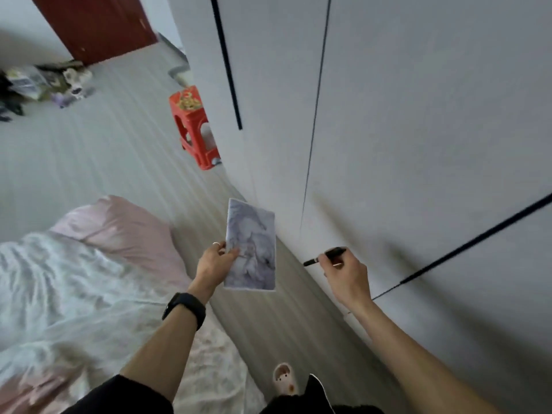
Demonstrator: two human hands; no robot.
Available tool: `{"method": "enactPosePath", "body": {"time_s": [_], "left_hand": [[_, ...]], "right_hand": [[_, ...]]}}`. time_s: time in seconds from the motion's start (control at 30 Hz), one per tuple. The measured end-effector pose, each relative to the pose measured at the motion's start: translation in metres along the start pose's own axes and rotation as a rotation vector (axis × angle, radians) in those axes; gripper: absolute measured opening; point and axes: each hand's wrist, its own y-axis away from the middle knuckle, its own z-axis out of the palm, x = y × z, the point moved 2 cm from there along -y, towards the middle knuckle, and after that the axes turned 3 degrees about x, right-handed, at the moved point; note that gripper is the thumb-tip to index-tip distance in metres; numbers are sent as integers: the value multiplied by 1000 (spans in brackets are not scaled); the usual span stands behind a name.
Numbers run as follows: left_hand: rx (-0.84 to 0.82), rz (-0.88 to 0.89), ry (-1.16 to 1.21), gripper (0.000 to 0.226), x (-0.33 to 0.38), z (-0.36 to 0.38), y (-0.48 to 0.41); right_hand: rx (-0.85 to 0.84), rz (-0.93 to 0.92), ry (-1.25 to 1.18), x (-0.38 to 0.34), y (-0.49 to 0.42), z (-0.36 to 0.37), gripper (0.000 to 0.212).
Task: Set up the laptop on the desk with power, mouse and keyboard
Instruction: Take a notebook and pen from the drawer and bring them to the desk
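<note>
- The left hand (215,261) pinches a thin marbled-cover notebook (251,245) by its lower left edge, thumb across the front cover and fingers behind it; a ring (216,243) sits on one finger and a black wristband (184,309) wraps the wrist.
- The notebook is held upright in the air, tilted slightly, just off the white wardrobe (403,130) and touching nothing else.
- The right hand (343,274) is closed around a black pen (325,256), whose tip points toward the notebook; the pen sits close to the wardrobe's lower front, and whether it touches the panel cannot be told.
- The two hands are apart, the notebook between them and nearer the left.
- The wardrobe has long dark handle strips (225,61) running down its doors.
- A red plastic stool (193,127) stands on the floor against the wardrobe's far corner.
- A bed with pink and white bedding (89,264) lies on the side away from the wardrobe, a strip of pale striped floor (104,150) between the two.
- A foot in a light slipper (284,379) stands on that strip, near the wardrobe's base.
- Beyond the stool, a dark red door (95,25) and a blurred heap of clutter (38,85) sit far from the wardrobe.
- No laptop, mouse, keyboard or power lead is in view.
</note>
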Motion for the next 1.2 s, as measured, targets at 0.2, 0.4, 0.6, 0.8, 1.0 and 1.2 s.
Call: {"method": "enactPosePath", "body": {"time_s": [0.2,0.4,0.6,0.8,1.0,1.2], "left_hand": [[141,-24,482,9,30,-81,-62],[245,-82,671,42,34,-148,-133],[441,-199,722,25,32,-218,-186],[625,-296,743,16,10,-295,-240],[692,-351,828,27,-26,-365,-340],[625,-364,774,19,-28,-474,-476]], "right_hand": [[-76,-199,-5,-122,-88,73,19],[-173,-350,-47,-223,-172,164,19],[-325,-387,-107,-320,-238,264,17],[-471,-466,-87,-406,-274,365,21],[-532,-523,-29,-469,-326,476,20],[-454,-546,16,-574,-396,578,18]]}}
